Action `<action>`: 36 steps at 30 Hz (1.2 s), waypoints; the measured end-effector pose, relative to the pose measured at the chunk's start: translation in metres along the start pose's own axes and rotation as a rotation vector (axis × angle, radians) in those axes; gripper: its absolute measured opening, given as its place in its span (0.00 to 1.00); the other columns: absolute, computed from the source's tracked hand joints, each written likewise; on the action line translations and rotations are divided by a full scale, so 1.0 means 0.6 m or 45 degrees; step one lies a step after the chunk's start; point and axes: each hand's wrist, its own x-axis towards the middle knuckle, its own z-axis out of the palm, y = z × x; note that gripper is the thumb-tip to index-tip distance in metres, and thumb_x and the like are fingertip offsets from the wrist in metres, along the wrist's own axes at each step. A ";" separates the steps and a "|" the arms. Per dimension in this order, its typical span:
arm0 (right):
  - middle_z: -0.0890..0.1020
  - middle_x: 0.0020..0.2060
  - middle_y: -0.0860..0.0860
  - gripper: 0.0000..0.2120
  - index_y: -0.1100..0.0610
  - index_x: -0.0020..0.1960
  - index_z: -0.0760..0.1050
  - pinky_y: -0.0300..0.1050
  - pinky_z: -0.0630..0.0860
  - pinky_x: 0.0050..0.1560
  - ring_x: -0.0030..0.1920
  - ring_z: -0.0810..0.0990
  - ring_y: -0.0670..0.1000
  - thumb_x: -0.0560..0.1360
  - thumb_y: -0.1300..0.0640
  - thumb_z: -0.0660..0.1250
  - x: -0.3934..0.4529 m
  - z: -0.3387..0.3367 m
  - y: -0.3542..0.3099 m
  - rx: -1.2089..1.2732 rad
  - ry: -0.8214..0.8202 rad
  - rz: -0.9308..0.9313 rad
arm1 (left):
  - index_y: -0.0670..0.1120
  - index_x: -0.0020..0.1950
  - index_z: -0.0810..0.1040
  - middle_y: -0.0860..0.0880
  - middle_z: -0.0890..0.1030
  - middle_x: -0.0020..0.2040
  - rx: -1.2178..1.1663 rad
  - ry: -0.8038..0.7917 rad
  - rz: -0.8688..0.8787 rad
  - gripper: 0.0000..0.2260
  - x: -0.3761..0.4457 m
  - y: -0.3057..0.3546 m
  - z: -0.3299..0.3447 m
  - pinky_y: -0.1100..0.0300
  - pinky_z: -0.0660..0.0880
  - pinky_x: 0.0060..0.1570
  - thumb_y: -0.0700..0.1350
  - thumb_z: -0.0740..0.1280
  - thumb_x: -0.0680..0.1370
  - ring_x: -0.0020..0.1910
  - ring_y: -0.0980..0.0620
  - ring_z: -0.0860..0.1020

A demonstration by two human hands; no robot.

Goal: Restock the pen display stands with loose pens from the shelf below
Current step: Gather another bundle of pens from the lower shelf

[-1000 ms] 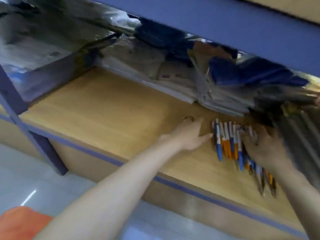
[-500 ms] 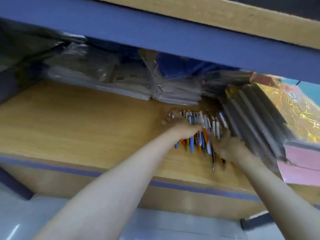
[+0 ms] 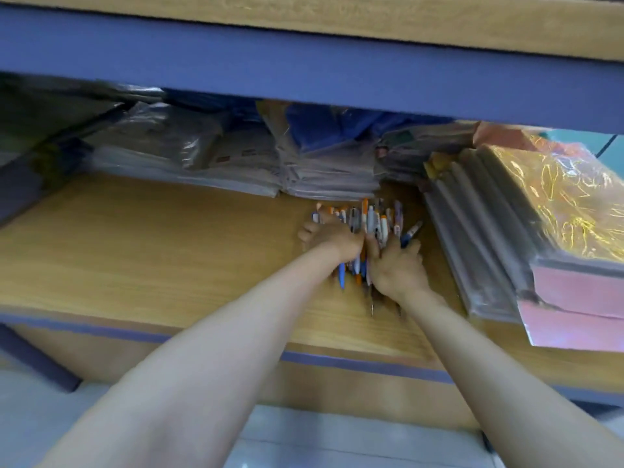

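1. Foreground, bottom of frame: two bare forearms enter from the lower left and lower right and converge at centre. A pale floor (image 3: 304, 444) shows below the shelf edge.
2. One wooden shelf (image 3: 152, 251) with a blue front strip spans the middle of the frame; one blue upright post is visible at lower left.
3. Centre of frame: one heap of loose pens (image 3: 368, 228) lies on the shelf board, just in front of the stacked packs. The barrels are white, blue and orange; blur prevents an exact count, but there are well over ten. No print on them is legible.
4. The left hand (image 3: 332, 236) lies on the left side of the heap with fingers curled over several pens. The right hand (image 3: 396, 265) lies on the right side, fingers likewise curled into the pens. The two hands nearly touch, bunching pens between them.
5. Right of frame: one leaning row of grey plastic-wrapped folders (image 3: 479, 231), with pink packs (image 3: 580, 309) at its near end and one orange-gold wrapped pack (image 3: 567, 204) beyond it.
6. Rear of shelf: stacked plastic-wrapped paper packs (image 3: 236, 163); the exact number is uncertain, and their labels are too blurred to read.
7. Top of frame: one blue beam (image 3: 304, 62) of the shelf above.
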 end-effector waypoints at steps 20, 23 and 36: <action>0.64 0.71 0.61 0.25 0.54 0.70 0.68 0.54 0.74 0.57 0.61 0.76 0.64 0.82 0.40 0.48 0.033 -0.017 0.025 0.180 -0.034 -0.134 | 0.40 0.79 0.57 0.43 0.71 0.73 -0.699 -0.136 -0.079 0.48 0.032 0.007 -0.005 0.53 0.76 0.60 0.43 0.81 0.65 0.68 0.44 0.73; 0.65 0.70 0.61 0.26 0.53 0.71 0.67 0.54 0.76 0.53 0.59 0.77 0.65 0.81 0.39 0.50 0.026 -0.015 0.021 0.130 0.029 -0.123 | 0.41 0.77 0.63 0.44 0.71 0.72 -0.756 -0.172 -0.110 0.41 0.030 -0.013 -0.007 0.57 0.73 0.55 0.42 0.79 0.68 0.67 0.45 0.73; 0.60 0.71 0.62 0.48 0.54 0.77 0.56 0.56 0.70 0.65 0.69 0.66 0.64 0.69 0.26 0.61 -0.018 -0.042 0.033 -0.070 -0.162 -0.056 | 0.40 0.62 0.77 0.46 0.81 0.50 -0.925 -0.122 -0.178 0.22 0.030 -0.098 -0.040 0.65 0.70 0.28 0.39 0.76 0.69 0.40 0.54 0.77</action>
